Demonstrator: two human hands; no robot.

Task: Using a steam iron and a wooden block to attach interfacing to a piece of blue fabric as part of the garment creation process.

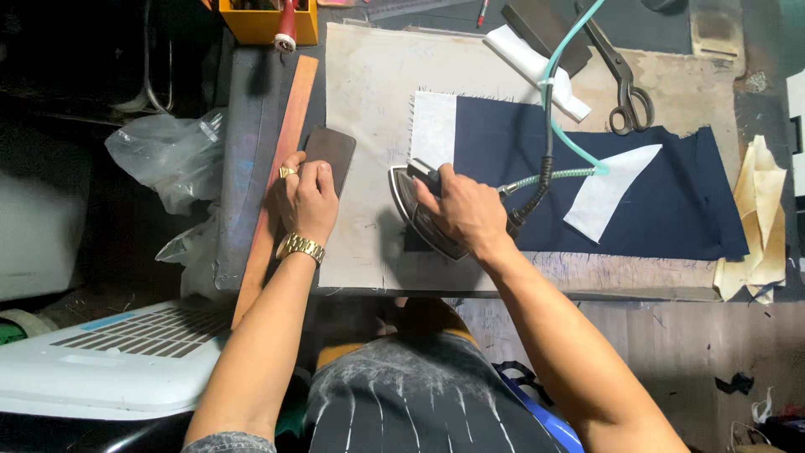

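Note:
My right hand (459,204) grips the handle of a steam iron (419,220) that stands on the pale ironing pad, at the left end of a navy blue fabric piece (671,210). A white interfacing strip (433,126) lies along that fabric's left edge, just above the iron. A black cord and teal hose (549,134) run from the iron's back up across the fabric. My left hand (303,197), with a gold ring and watch, rests on a dark brown flat block (332,151) at the pad's left edge.
A white curved interfacing piece (605,193) lies on the navy fabric. Scissors (625,84) sit at the back right, a yellow box (267,21) at the back left. A long wooden ruler (281,168) runs along the left; cream paper scraps (759,218) lie at right. A clear plastic bag (163,155) hangs left.

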